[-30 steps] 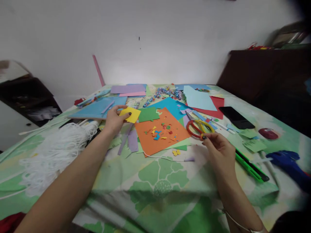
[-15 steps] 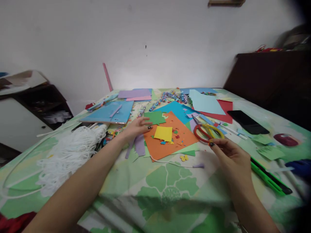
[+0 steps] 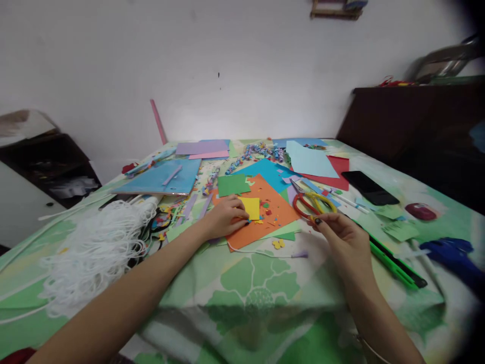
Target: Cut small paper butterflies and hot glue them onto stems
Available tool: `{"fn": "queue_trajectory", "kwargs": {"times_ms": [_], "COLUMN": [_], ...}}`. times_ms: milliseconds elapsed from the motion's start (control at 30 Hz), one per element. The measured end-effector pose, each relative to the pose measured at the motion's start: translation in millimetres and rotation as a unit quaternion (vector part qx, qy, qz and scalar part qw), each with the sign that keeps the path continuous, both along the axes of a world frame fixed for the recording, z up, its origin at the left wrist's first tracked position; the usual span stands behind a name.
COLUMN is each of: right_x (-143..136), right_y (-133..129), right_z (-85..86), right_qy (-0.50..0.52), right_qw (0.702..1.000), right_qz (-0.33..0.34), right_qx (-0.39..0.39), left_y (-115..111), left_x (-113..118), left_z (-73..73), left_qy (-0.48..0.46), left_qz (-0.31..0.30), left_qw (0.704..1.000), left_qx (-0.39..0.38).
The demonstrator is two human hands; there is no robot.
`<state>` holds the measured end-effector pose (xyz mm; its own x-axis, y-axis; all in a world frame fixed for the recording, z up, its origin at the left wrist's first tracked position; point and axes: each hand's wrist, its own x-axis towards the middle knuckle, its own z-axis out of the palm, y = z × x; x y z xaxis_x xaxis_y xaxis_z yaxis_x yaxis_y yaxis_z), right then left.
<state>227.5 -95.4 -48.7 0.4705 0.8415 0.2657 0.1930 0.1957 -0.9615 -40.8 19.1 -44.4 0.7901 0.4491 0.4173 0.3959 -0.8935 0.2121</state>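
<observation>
My left hand (image 3: 228, 217) is closed at the left edge of a small yellow paper square (image 3: 251, 208), its fingers curled over that edge and partly hiding it. The square lies on a larger orange sheet (image 3: 270, 225) strewn with tiny paper scraps. Just beyond is a green paper piece (image 3: 233, 185). My right hand (image 3: 343, 237) has thumb and finger pinched together beside the red and yellow handles of the scissors (image 3: 308, 205). A small orange-yellow bit shows at its fingertips, too small to name. A yellow butterfly cutout (image 3: 278, 244) and a white cord (image 3: 261, 252) lie nearer.
At left sit a tangle of white cord (image 3: 93, 253) and a blue pack (image 3: 159, 177). On the right are a black phone (image 3: 369, 187), a green cutter (image 3: 394, 263), a dark red oval object (image 3: 420, 211) and a blue object (image 3: 450, 253). Curled ribbons (image 3: 261, 150) lie farther back.
My left hand has come nearer from the green paper to the yellow square, and its outstretched fingers have closed. My right hand stays pinched by the scissors. The view has shifted slightly right.
</observation>
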Motion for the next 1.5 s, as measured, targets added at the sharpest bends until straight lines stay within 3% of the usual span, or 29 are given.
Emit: {"fn": "queue_trajectory", "kwargs": {"times_ms": [200, 300, 400, 467, 733, 900, 1067, 1167, 1300, 1400, 1500], "right_x": [1.5, 4.7, 6.2, 5.1, -6.8, -8.6, -13.9, -28.8, -59.8, -77.0, -76.4], "right_y": [-0.4, 0.9, 2.8, 3.1, -5.0, -8.4, -14.0, -10.7, 12.6, 37.4, 60.0], "right_z": [-0.2, -5.0, -9.6, -10.4, -2.7, -2.7, -3.1, 4.9, 19.6, 27.2, 35.0], "right_qy": [-0.017, -0.095, -0.23, -0.293, -0.267, -0.231, -0.242, -0.25, -0.232, -0.252, -0.275], "right_qw": [0.995, 0.988, 0.967, 0.952, 0.949, 0.954, 0.957, 0.954, 0.942, 0.931, 0.929], "right_qz": [-0.078, -0.113, -0.105, -0.087, -0.11, -0.098, -0.018, 0.087, 0.234, 0.262, 0.246], "right_qx": [0.058, 0.045, 0.019, 0.01, 0.13, 0.164, 0.161, 0.137, 0.057, 0.026, 0.012], "left_y": [1.7, 0.9, 0.8, 1.7, 5.1, -0.5, -5.8, -8.2, -12.1, -13.2, -11.3], "left_x": [3.6, 5.0, 3.0, 0.4, -5.7, -5.4, -3.1, -0.7, 3.6, 4.9, 2.5], "left_z": [-1.1, 0.2, 0.7, 0.0, 0.2, 6.4, 10.4, 12.2, 14.0, 13.6, 12.1], "left_qy": [-0.011, -0.096, -0.223, -0.264, -0.324, -0.303, -0.321, -0.318, -0.312, -0.318, -0.331], "left_qz": [-0.003, 0.032, 0.092, 0.099, 0.056, 0.041, 0.04, 0.035, 0.011, 0.0, 0.001], "left_qw": [1.0, 0.992, 0.936, 0.898, 0.819, 0.791, 0.777, 0.787, 0.786, 0.783, 0.779], "left_qx": [0.01, -0.08, -0.256, -0.337, -0.469, -0.53, -0.539, -0.528, -0.534, -0.535, -0.533]}}
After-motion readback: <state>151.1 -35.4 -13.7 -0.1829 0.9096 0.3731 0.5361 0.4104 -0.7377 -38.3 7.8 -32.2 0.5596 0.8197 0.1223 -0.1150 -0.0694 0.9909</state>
